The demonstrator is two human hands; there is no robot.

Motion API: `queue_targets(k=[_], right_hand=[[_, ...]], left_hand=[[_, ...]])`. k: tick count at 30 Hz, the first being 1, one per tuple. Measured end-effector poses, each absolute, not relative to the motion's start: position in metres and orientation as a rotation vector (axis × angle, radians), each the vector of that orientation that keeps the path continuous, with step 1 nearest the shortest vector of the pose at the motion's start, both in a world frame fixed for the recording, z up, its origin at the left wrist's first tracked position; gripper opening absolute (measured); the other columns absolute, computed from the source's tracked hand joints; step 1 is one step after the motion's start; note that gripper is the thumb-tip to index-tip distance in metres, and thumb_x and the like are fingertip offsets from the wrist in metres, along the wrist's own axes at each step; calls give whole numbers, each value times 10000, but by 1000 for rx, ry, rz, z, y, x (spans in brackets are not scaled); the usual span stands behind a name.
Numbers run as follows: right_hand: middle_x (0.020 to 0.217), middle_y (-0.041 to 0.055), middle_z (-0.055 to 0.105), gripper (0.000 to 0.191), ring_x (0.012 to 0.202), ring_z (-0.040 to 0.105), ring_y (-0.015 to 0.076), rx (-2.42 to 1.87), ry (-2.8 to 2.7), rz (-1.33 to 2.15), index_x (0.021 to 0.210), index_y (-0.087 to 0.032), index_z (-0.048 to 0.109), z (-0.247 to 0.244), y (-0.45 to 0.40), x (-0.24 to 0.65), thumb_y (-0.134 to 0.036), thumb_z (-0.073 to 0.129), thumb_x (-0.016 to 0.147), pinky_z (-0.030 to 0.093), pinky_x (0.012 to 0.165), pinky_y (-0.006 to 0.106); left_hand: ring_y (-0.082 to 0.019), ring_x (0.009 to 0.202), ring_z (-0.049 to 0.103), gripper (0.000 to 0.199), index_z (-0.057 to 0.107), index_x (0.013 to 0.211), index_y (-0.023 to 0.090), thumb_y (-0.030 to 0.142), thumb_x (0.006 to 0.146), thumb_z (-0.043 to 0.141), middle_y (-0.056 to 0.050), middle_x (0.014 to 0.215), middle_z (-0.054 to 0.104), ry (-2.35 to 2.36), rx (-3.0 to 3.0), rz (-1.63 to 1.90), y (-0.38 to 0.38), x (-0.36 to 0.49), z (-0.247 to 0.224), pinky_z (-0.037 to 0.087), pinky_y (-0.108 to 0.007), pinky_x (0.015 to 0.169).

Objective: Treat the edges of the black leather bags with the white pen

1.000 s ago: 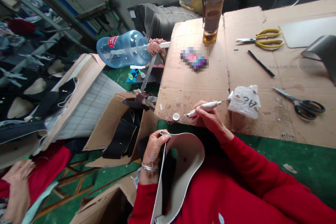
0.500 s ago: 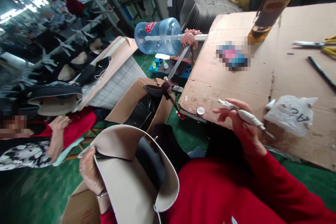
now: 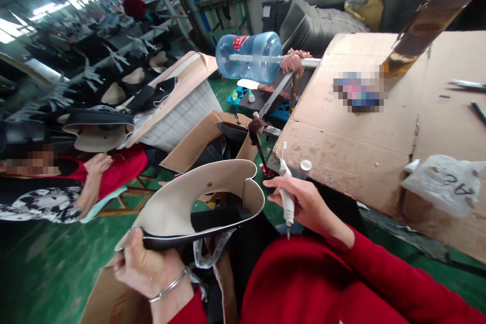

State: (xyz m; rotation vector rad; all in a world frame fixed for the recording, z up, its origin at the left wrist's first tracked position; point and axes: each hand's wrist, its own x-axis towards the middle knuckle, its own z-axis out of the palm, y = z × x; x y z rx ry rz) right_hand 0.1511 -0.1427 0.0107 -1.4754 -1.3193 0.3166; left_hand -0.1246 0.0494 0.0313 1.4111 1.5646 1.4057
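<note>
Here, your left hand [image 3: 146,268] grips one end of a curved beige-lined piece [image 3: 167,210]; your right hand [image 3: 304,201], beside the piece's other end, holds a white pen-like tool [image 3: 288,206]. Beyond: white cap [image 3: 306,165], tabletop [image 3: 364,157] edge.

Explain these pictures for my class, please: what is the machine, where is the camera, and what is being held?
There is no machine: these are a person's own bare hands, seen by one camera worn on the head, looking forward and down.

The left hand grips a curved, flexible sheet, beige inside and black outside. The right hand holds a slim, white, pen-shaped tool.

On the brown, cardboard-covered table lie a small, round, white cap and a crumpled, translucent plastic bag with black writing. A tall bottle of brown liquid stands there too, near a blurred-out item that I cannot identify.
</note>
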Motion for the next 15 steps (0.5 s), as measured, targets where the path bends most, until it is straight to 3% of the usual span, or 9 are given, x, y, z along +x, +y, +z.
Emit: queue_targets(k=[6, 11, 15], right_hand=[[1124, 102, 731, 295, 931, 698, 258, -1674, -1485, 223, 1285, -223, 586, -3, -115, 147, -342, 651, 1023, 534, 818, 353], [994, 73, 745, 277, 904, 712, 244, -1746, -1633, 211, 1239, -217, 582, -8, -94, 139, -354, 665, 1014, 515, 790, 308], [919, 47, 739, 207, 818, 710, 229, -1750, -1717, 240, 1192, -224, 595, -12, -93, 121, -232, 645, 991, 486, 694, 282]], left_hand=[[-239, 891, 650, 292, 624, 898, 205, 258, 660, 784, -8, 934, 649, 1417, 929, 1742, 27, -111, 29, 587, -407, 825], [-207, 811, 638, 252, 657, 860, 198, 262, 681, 823, 12, 865, 667, 1409, 865, 1739, 17, -121, 33, 572, -357, 754], [-195, 777, 625, 242, 690, 911, 211, 324, 740, 820, 18, 866, 675, 1504, 891, 1670, 7, -136, 24, 544, -327, 724]])
